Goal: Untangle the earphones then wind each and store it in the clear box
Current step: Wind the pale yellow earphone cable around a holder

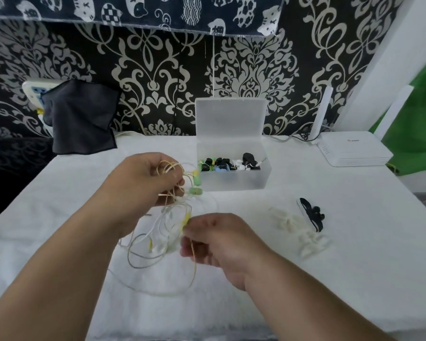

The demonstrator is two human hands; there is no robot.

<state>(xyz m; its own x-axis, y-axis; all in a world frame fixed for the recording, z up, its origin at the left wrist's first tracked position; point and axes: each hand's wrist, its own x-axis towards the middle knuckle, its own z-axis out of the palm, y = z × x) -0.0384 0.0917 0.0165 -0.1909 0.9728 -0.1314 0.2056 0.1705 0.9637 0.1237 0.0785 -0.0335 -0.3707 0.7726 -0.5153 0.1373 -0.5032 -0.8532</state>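
The person is holding a messy bunch of earphones in the air, just in front of the clear box. The left hand is up high and is curling its fingers round a bundle of thin pale loops. The right hand is lower down and is pinching one yellow bit of the wire between thumb and finger.

I think the person is doing the untangling part. To do it well, the left hand should be keeping the bunch loose, not squeezing it. The right hand should be feeding that one bit back through the loops slowly. Pulling hard would be making the knots tighter.

The bunch is hanging long-ways from the top hand down to the white surface, where its lowest loops seem to be lying. Two green ear pieces are sticking out of the left hand, pointing toward the box. The box is standing open with wound-up earphones inside. A black pair is lying on the surface off to the right, well apart from the hands.
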